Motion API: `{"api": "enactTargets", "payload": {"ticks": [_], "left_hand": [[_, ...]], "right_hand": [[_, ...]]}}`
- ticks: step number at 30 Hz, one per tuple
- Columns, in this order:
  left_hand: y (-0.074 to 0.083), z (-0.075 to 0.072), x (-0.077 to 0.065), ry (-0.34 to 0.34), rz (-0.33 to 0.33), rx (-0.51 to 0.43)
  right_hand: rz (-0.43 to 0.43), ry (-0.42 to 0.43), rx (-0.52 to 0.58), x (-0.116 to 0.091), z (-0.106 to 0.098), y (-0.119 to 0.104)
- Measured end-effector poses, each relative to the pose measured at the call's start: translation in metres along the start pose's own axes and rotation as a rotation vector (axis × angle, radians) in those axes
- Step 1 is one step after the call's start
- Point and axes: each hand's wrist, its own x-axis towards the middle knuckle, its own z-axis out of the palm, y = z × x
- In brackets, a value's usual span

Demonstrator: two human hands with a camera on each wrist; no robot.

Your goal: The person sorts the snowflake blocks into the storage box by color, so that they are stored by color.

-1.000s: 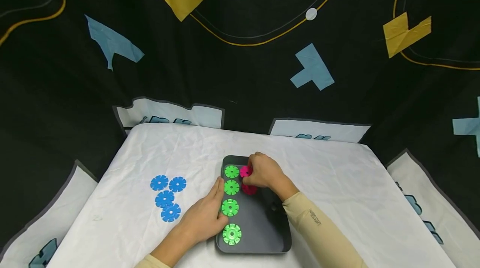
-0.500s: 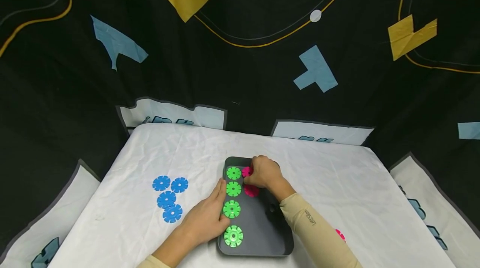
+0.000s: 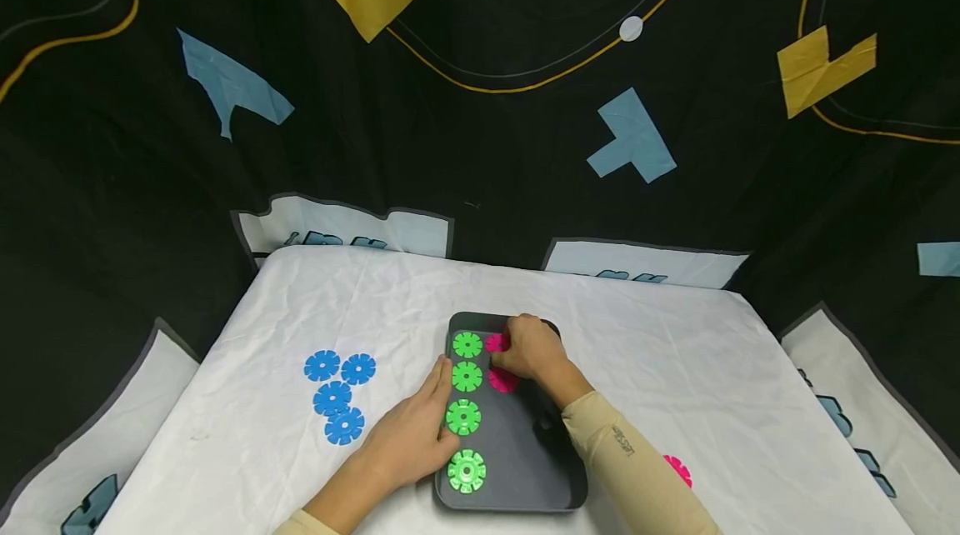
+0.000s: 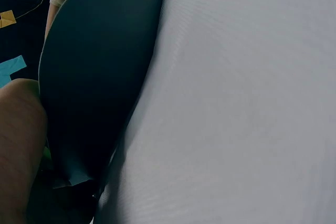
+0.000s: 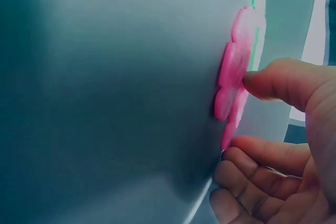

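Note:
Several green notched plastic discs [image 3: 464, 417] form a column along the left side of a dark grey tray [image 3: 510, 503]. My left hand [image 3: 408, 435] holds the tray's left side, its fingers lying straight along the wall and its thumb over the rim. Inside the tray's far end, my right hand [image 3: 534, 350] pinches at a pink notched disc [image 3: 496, 342]. A second pink disc [image 3: 503, 380] lies just nearer to me. In the right wrist view, the thumb touches the pink discs [image 5: 231, 77], and the curled fingers sit by the lower edge. The hand partly hides them.
Several blue notched discs [image 3: 332, 397] lie on the white cloth [image 3: 247, 468] left of the tray. Another pink disc [image 3: 678, 470] shows beside my right sleeve [image 3: 630, 452]. A black curtain [image 3: 480, 160] hangs behind the table.
My right forearm has shifted slightly left, and the pink disc beside the sleeve has come into view. My right hand stays at the pink discs; my left hand keeps its hold on the tray.

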Motion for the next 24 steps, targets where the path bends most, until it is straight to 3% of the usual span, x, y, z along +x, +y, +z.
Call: {"api": "enactTargets", "payload": {"ticks": [17, 24], "left_hand": [[0.002, 0.001, 0.001, -0.007, -0.032, -0.007], [0.002, 0.001, 0.001, 0.002, -0.026, -0.002]], "right_hand": [[-0.055, 0.11, 0.093, -0.045, -0.031, 0.017], [-0.034, 0.164, 0.097, -0.068, -0.043, 0.027]]}}
